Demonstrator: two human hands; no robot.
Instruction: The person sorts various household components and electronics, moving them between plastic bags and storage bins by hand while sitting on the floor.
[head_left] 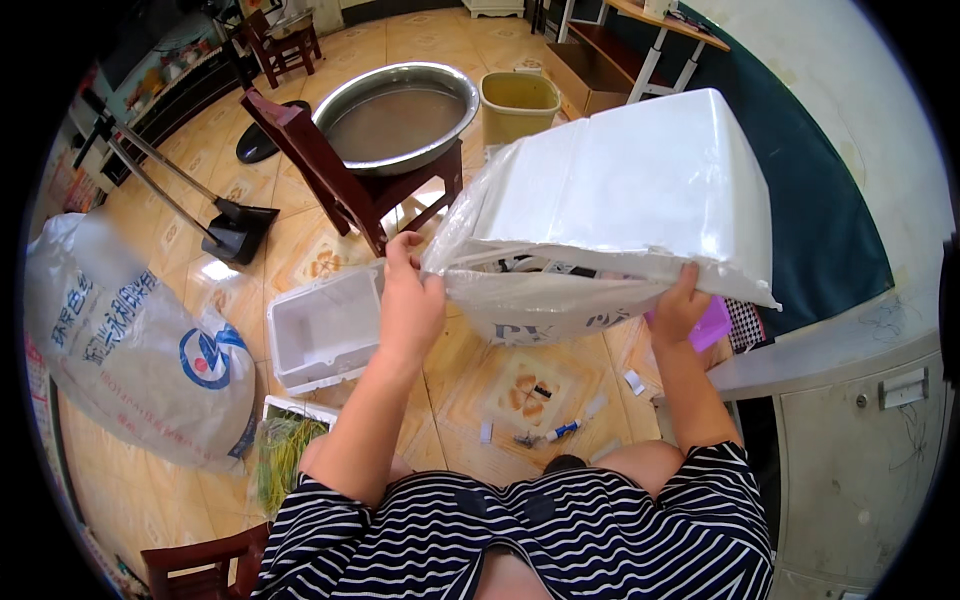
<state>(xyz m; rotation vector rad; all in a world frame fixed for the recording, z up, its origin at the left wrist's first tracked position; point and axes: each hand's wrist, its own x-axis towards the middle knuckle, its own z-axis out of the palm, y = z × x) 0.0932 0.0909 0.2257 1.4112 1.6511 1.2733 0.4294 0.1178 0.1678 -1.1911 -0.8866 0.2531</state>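
Up in front of me, tilted, is a bulky white boxy bundle, smooth like foam or stacked sheets. A white plastic bag with dark print wraps its lower and left sides, and a gap shows along its near edge. My left hand pinches the bag's left edge, thumb against fingers. On the right, my right hand grips the bag's lower edge under the bundle, its fingers partly hidden. Below and left of the bundle, a white foam box sits uncovered on the tiled floor.
A metal basin of cloudy water rests on a dark red chair. Behind stand a yellow bin and a desk. At left are a big printed sack and a dustpan. Green stalks lie near my left arm.
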